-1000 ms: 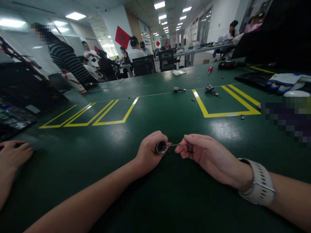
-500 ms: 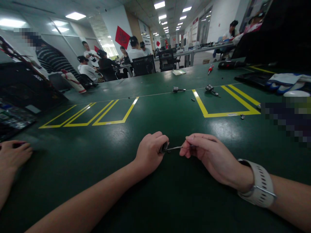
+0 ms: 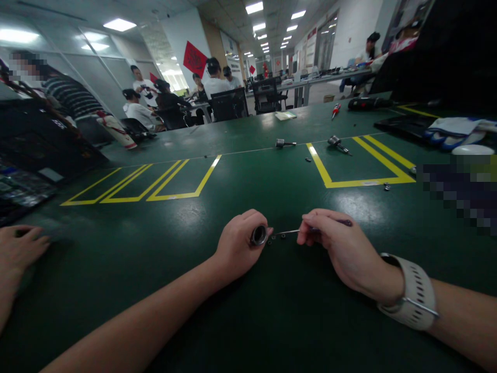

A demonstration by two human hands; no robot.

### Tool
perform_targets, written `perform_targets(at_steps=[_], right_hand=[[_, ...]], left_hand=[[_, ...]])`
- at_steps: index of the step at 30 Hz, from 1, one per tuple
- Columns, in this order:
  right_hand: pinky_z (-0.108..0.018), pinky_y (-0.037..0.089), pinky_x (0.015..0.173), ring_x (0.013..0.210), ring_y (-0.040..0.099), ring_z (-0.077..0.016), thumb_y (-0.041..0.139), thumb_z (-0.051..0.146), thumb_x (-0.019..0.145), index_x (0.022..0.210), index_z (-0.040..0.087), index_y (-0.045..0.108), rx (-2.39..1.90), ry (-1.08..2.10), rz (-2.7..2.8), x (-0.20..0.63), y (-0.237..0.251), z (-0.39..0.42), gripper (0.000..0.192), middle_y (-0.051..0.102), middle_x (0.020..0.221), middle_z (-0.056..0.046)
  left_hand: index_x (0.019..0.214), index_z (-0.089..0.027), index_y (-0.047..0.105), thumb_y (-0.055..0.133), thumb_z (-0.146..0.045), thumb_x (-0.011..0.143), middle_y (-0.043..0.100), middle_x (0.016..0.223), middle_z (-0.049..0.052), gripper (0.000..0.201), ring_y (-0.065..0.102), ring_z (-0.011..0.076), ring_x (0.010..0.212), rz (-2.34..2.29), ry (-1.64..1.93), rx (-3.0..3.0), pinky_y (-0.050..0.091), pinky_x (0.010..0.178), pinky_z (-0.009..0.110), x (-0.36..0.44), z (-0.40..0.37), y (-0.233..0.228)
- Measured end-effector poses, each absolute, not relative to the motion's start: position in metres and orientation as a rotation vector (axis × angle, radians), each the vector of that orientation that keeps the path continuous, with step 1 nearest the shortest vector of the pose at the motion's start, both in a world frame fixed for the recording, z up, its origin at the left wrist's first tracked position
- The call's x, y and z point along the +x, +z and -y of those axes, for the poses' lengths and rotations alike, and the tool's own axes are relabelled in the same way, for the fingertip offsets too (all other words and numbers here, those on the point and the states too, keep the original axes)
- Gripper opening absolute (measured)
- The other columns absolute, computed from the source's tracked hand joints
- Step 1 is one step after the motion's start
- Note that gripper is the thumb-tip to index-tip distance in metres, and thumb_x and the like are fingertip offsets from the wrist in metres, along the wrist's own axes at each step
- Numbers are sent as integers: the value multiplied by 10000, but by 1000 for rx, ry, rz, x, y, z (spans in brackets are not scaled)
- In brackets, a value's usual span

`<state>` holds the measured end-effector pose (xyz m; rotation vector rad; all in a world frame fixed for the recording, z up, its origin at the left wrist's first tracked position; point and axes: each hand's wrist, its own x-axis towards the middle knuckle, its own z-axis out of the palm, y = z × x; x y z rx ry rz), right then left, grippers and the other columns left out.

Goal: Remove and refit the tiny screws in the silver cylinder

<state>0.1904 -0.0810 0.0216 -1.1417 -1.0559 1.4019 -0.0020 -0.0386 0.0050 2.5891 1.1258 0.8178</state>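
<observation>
The left hand (image 3: 236,246) is closed around a small metal cylinder (image 3: 258,235), its open end toward the right. The right hand (image 3: 341,248) pinches a thin tool (image 3: 289,232) whose tip stands just outside the cylinder, so the work seems unfinished. Farther on the green tabletop (image 3: 248,176), 2 similar parts (image 3: 285,143) lie near the yellow lines (image 3: 349,182).

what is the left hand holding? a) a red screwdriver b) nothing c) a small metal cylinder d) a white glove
c: the left hand grips a small metal cylinder, its open end facing the camera, while the right hand holds a thin tool beside it.
</observation>
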Motion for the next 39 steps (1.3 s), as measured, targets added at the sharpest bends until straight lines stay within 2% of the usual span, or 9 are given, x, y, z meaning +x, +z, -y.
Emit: perform_targets(at_steps=[6, 18, 22, 25, 30, 39], right_hand=[[-328, 375, 628, 620, 534, -159, 540, 312, 795, 586, 190, 619, -1171, 1395, 1066, 190, 23, 80, 255, 604, 607, -19], [-327, 368, 614, 609, 513, -155, 552, 283, 789, 580, 191, 599, -1098, 1366, 929, 192, 17, 78, 233, 589, 591, -10], [-327, 365, 613, 613, 512, -159, 553, 299, 790, 590, 189, 604, -1091, 1359, 929, 192, 16, 76, 235, 597, 602, -17], [-329, 368, 621, 629, 515, -164, 560, 311, 791, 605, 192, 610, -1092, 1351, 918, 193, 16, 76, 226, 600, 616, -18], [-331, 372, 643, 659, 520, -163, 552, 303, 807, 615, 194, 614, -1091, 1363, 932, 195, 15, 76, 229, 604, 635, -14], [-320, 380, 644, 656, 528, -150, 549, 295, 820, 633, 190, 617, -1077, 1379, 937, 194, 17, 76, 226, 612, 643, -8]], left_hand=[[783, -180, 544, 548, -157, 794, 627, 795, 28, 26, 577, 145, 728, -969, 843, 2523, 452, 656, 282, -3, 40, 6], [793, -184, 585, 562, -173, 790, 649, 781, 15, 25, 601, 149, 716, -1104, 706, 2511, 452, 622, 267, -2, 38, 5], [778, -180, 560, 565, -180, 787, 629, 782, 17, 11, 581, 142, 704, -1083, 738, 2519, 445, 618, 264, -3, 38, 6], [726, -174, 524, 577, -212, 784, 588, 725, 9, 87, 541, 128, 642, -1088, 762, 2564, 417, 566, 247, -3, 38, 7], [735, -176, 518, 573, -204, 784, 573, 692, -7, 79, 535, 115, 614, -1029, 641, 2596, 405, 546, 230, -4, 41, 8], [828, -178, 575, 556, -178, 801, 647, 816, 31, 33, 605, 147, 747, -998, 661, 2504, 467, 652, 272, -2, 41, 7]])
